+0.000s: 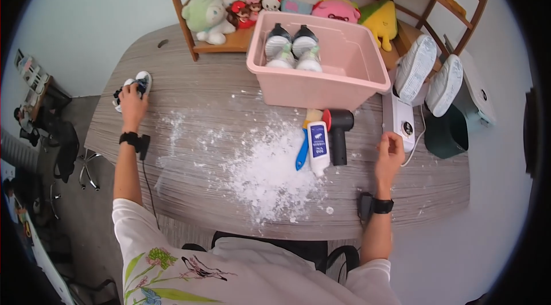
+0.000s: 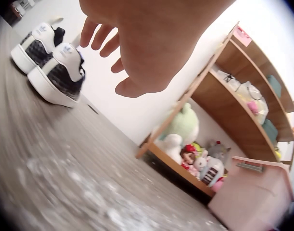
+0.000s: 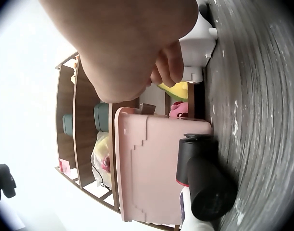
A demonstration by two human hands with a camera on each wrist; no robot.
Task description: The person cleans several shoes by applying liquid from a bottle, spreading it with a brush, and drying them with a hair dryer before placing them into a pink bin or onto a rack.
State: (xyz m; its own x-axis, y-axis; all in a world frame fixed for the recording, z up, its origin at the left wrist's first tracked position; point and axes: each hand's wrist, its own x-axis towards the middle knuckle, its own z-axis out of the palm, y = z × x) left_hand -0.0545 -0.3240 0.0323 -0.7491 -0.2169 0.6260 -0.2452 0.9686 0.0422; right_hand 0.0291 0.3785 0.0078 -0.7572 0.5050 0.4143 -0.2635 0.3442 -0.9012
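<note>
At the table's left side, my left hand (image 1: 133, 107) reaches over a pair of black-and-white sneakers (image 1: 146, 80), its fingers overlapping them in the head view. The left wrist view shows the fingers (image 2: 110, 45) loosely bent beside the sneakers (image 2: 60, 79), which stand side by side with white heels towards me. On the right, my right hand (image 1: 390, 158) hovers with loosely curled fingers and nothing in it. Nearest to it is a white device (image 1: 400, 112) with a round black label, where a white-covered shoe (image 1: 417, 68) stands upright; a second such shoe (image 1: 445, 87) is beside it.
White powder or flakes (image 1: 267, 176) cover the table's middle. Behind them lie a blue-handled brush (image 1: 302, 150), a white bottle (image 1: 318, 145) and a black handheld dryer (image 1: 340, 139). A pink bin (image 1: 321, 91) holds shoes (image 1: 279, 46) before a shelf of plush toys (image 1: 209, 18).
</note>
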